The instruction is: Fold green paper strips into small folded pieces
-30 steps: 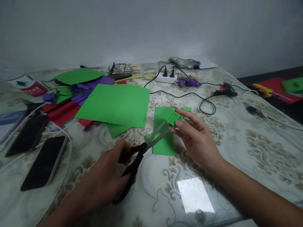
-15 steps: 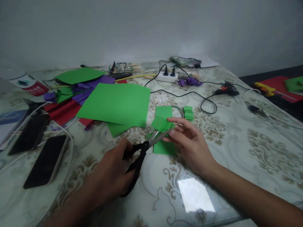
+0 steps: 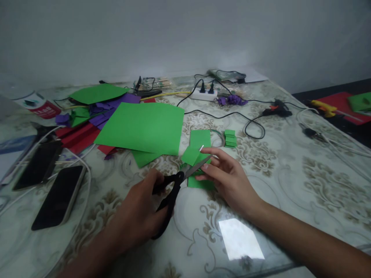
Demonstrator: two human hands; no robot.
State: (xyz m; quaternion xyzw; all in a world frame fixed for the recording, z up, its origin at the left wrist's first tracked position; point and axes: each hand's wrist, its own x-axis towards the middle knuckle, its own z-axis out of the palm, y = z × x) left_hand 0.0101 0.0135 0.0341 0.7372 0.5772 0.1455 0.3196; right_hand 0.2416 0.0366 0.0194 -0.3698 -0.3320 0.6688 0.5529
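My left hand (image 3: 142,208) is closed through the handles of black-handled scissors (image 3: 180,177), whose blades point right. Between the blades lies a small piece of green paper (image 3: 190,155), and one bright tip shows past its upper edge. The fingers of my right hand (image 3: 232,175) pinch the green paper at its right side, close to the lower blade. Beneath them a green paper piece (image 3: 199,183) rests on the table, and another green piece (image 3: 199,137) lies just behind. To the right is a small stack of folded green strips (image 3: 230,139).
Large green sheets (image 3: 142,127) lie left of centre, over red and purple paper. Two phones (image 3: 58,197) and white cables are at the left. A white power strip (image 3: 204,94), purple crumpled paper (image 3: 232,100) and a black glue gun (image 3: 276,109) are farther back.
The small green paper has shifted slightly left and down, with its upper edge lower. A bright blade tip now shows beside my right fingers. Both hands keep their hold.
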